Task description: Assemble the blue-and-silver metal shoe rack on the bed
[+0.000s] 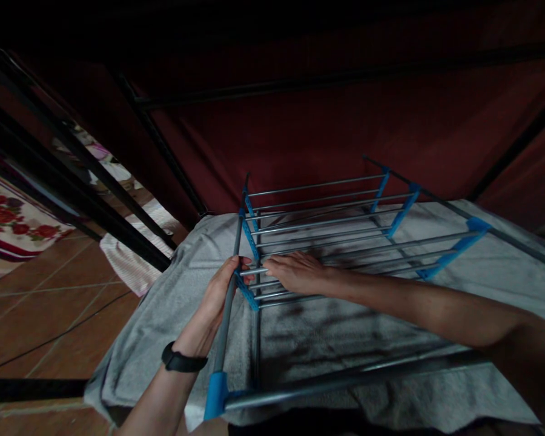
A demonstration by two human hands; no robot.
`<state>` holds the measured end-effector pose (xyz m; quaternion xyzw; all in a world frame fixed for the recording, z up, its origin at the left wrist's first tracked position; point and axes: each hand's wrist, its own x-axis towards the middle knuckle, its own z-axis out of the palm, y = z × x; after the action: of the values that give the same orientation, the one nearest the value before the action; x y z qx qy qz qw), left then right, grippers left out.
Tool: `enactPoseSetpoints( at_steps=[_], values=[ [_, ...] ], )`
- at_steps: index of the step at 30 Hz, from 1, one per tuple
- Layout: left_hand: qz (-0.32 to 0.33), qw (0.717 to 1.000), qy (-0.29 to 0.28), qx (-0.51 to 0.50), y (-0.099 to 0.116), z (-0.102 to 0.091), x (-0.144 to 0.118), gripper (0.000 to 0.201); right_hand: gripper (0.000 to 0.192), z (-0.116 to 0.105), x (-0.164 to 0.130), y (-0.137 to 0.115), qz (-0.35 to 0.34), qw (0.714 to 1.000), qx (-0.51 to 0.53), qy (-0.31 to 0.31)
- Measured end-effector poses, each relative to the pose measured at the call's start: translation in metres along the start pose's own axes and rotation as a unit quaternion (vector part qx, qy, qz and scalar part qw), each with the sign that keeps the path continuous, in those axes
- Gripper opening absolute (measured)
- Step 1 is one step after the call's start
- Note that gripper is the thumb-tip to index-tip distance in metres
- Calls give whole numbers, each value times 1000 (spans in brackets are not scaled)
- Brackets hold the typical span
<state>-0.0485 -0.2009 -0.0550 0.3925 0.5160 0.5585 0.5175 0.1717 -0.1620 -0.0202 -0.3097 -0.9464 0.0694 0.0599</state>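
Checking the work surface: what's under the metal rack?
A grey towel lies spread under the metal rack, showing between the rods. What the towel rests on is covered. Left hand grips an upright pole; right hand rests on the rods.

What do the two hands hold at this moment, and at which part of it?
The left hand grips the rack's grey upright pole near a blue connector. The right hand rests on the thin shelf rods; whether it grips one cannot be told.

Two bare forearms reach forward from the bottom edge. The left hand (218, 297), with a dark band on its wrist, is curled closed, thumb tip showing on top. The right hand (295, 272) lies palm down, fingers extended toward the left hand, forearm stretching in from the right.
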Motion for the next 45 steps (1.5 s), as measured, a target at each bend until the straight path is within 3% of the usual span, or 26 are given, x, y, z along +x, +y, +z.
enactPoseSetpoints(
  at_steps=[8, 28, 35, 45],
  values=[
    [-2, 1000, -5, -18, 0, 5, -1, 50, 28, 4, -4, -1, -20, 1000, 1, 15],
    [-1, 999, 35, -42, -4, 10, 0, 49, 24, -5, 2, 4, -15, 999, 37, -25],
    [-8, 999, 30, -32, 5, 15, -7, 47, 25, -4, 0, 3, -14, 999, 38, -15],
    [-2, 1000, 18, -20, -1, 11, 1, 46, 24, -2, 5, 8, -15, 998, 60, -19]
  ],
)
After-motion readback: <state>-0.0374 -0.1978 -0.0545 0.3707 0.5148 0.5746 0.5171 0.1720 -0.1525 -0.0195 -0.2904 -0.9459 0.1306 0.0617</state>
